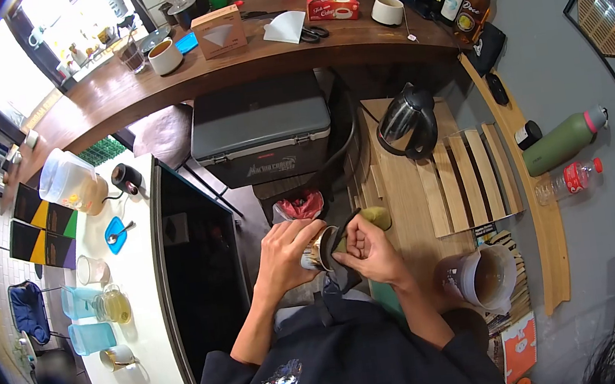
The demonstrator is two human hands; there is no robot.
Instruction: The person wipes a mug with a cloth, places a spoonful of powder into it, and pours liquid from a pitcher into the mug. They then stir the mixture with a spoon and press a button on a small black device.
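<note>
My left hand (284,255) is wrapped round a small cup (315,255) with a patterned white and brown side, tilted in front of my waist. Close against the cup's right side, my right hand (373,251) has curled fingers and pinches a dark, cloth-like piece (335,245) at the rim. The inside of the cup is hidden. Just beyond my right hand lies a yellow-green rounded thing (377,218), whose kind I cannot make out. Below the cup hangs a dark strap (329,287) on my clothing.
At right, a wooden surface holds an electric kettle (406,122), a slatted wooden rack (471,179) and a plastic pitcher (487,277). A white counter (139,289) with cups and containers runs along the left. Ahead stand a grey cooler box (261,125) and a bag-lined bin (299,207).
</note>
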